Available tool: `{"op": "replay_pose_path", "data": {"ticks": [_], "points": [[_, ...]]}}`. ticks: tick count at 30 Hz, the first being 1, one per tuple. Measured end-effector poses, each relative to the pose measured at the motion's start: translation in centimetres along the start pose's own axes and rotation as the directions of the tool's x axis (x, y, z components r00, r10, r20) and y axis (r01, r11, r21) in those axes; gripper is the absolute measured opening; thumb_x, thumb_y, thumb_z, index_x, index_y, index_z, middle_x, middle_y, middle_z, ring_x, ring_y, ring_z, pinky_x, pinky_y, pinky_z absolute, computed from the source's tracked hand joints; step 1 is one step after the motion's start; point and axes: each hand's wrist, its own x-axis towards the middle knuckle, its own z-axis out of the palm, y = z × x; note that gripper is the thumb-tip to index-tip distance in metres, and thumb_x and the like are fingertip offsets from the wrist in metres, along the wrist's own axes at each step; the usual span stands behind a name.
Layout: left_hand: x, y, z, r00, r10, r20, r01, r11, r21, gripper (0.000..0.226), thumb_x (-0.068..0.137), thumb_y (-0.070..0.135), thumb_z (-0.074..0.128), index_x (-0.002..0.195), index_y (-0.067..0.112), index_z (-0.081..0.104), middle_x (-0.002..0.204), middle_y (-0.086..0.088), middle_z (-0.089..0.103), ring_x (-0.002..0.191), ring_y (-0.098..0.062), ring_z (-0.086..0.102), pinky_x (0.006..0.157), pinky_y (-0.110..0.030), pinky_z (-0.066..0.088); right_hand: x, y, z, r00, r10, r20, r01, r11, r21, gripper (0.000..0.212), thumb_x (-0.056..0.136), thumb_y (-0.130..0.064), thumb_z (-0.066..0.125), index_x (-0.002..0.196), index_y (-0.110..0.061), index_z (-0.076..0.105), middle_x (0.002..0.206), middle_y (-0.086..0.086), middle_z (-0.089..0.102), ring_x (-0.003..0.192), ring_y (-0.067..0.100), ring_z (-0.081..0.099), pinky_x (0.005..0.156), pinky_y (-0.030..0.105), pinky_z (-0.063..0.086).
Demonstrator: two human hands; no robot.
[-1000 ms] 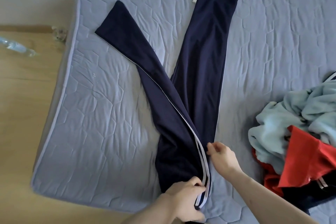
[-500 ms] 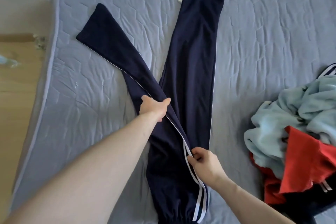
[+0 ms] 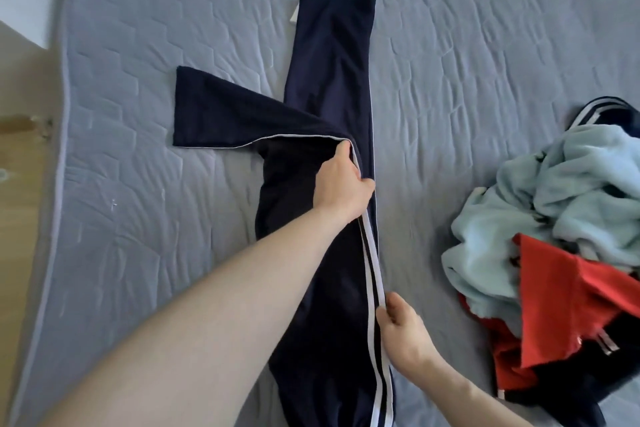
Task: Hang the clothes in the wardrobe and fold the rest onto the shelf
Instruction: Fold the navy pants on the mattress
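On mattress (image 3: 485, 45), both hands (image 3: 341, 184) pinch trousers (image 3: 332, 80).

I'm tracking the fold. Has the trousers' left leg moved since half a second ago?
Yes. The left hand has swung the left leg toward the straight right leg; its hem lies nearer the waist end, its upper part now overlapping it.

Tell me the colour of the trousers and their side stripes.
Dark navy trousers with white side stripes, clearest in the head view.

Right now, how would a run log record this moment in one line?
step: aligning trouser legs | left hand: grips navy trousers | right hand: pinches striped edge | surface: mattress
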Motion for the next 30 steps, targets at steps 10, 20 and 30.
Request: {"op": "replay_pose_path", "data": {"ticks": [10,20,30], "points": [[1.7,-8.2,-3.7,0.980,-0.088,-0.177,0.110,0.987,0.120,0.038,0.085,0.019,0.063,0.122,0.024,0.064,0.119,0.005,0.060,0.102,-0.021,0.064,0.094,-0.032,0.049,1.8,-2.0,-1.3,0.999,0.025,-0.047,-0.035,0.974,-0.222,0.033,0.085,-0.012,0.055,0.110,-0.031,0.046,0.103,-0.008,0.063,0.092,0.019,0.059,0.078,0.029,0.043],[8.1,-19.4,-8.7,0.738,-0.648,-0.186,0.671,0.680,0.295,0.138,0.068,0.070,0.076,0.160,0.016,-0.013,0.168,-0.007,-0.019,0.154,-0.039,-0.011,0.124,-0.056,0.008,9.6,-14.9,1.1,0.784,-0.598,-0.166,0.489,0.760,-0.429,0.059,0.086,-0.021,0.070,0.139,-0.026,0.045,0.138,-0.011,0.044,0.122,0.013,0.039,0.105,0.027,0.037],[14.1,-22.0,-6.0,0.602,-0.713,-0.359,0.792,0.591,0.153,0.071,0.101,0.024,0.025,0.159,0.014,-0.017,0.168,-0.012,-0.020,0.153,-0.048,-0.009,0.121,-0.062,0.001,18.2,-28.0,8.1,0.641,-0.767,-0.001,0.620,0.519,-0.589,0.070,0.085,-0.038,0.074,0.148,-0.028,0.046,0.150,-0.008,0.043,0.137,0.022,0.038,0.111,0.040,0.036]]}}
